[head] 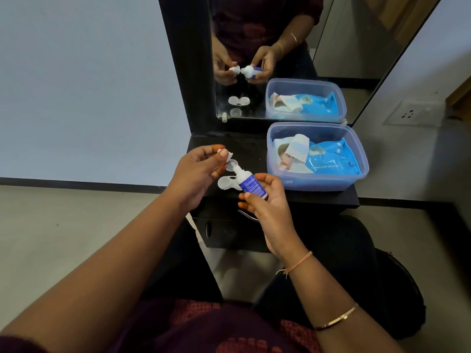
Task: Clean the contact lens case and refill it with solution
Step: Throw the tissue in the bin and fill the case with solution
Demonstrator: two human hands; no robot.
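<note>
The right hand [270, 202] is wrapped around the bottle [251, 186], which tilts with its long axis running up and to the left, nozzle leading. The left hand [201, 169] pinches a small white cap [224, 154] between thumb and fingers, just beyond the nozzle tip. The case [226, 183] lies open on the black table [318, 197], directly under the bottle's neck and between the two hands; a clear round lid [231, 165] sits just behind it, near the nozzle. The right hand is the nearer one to the wells, so a slight downward tip of the nozzle would likely aim it in. A tub [356, 159] of wipes [331, 159] stands well to the right, out of the way.
</note>
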